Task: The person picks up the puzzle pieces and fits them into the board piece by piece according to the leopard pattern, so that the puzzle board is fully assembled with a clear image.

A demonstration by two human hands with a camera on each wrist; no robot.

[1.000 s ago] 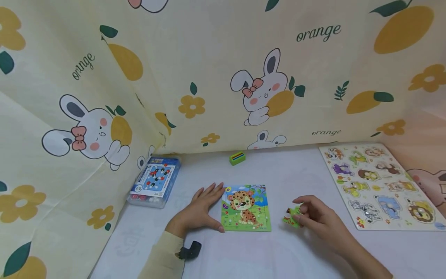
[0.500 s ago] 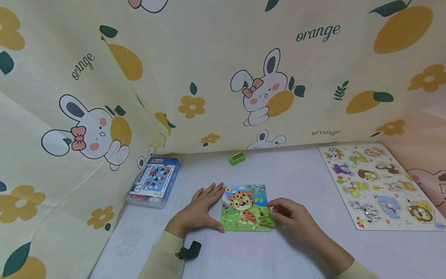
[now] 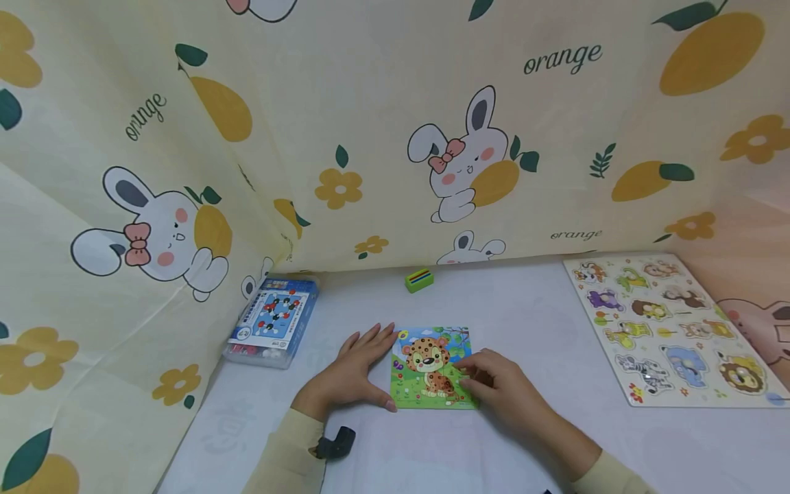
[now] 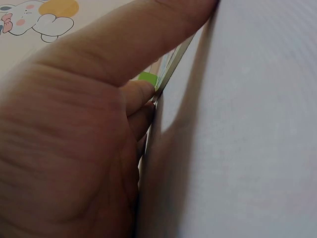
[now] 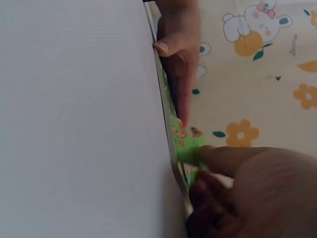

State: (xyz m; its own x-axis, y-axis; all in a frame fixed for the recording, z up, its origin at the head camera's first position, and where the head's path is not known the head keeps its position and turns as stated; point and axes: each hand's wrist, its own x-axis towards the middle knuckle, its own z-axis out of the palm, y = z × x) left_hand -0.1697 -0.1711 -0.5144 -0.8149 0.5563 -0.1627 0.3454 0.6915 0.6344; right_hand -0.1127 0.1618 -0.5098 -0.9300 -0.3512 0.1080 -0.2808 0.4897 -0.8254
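Note:
A square puzzle (image 3: 426, 353) with a cartoon leopard on green grass lies on the white tabletop in the head view. Along its left edge rests my left hand (image 3: 354, 374), fingers extended and thumb at the lower left corner. My right hand (image 3: 512, 387) reaches over the puzzle's right side and pinches a green puzzle piece between thumb and finger. In the right wrist view that puzzle piece (image 5: 188, 146) stands tilted above the puzzle's surface. The right fingers cover part of the picture's right edge. In the left wrist view my left thumb (image 4: 133, 39) spans the top.
A clear plastic box with a blue label (image 3: 271, 319) stands at the left. Behind the puzzle sits a small green block with coloured stripes (image 3: 420, 279). An animal peg-style board (image 3: 673, 329) lies at the right. A printed curtain (image 3: 382, 137) closes off the back.
My right hand has carried the green puzzle piece leftward from beside the puzzle to over its lower right part. The left hand stays in place.

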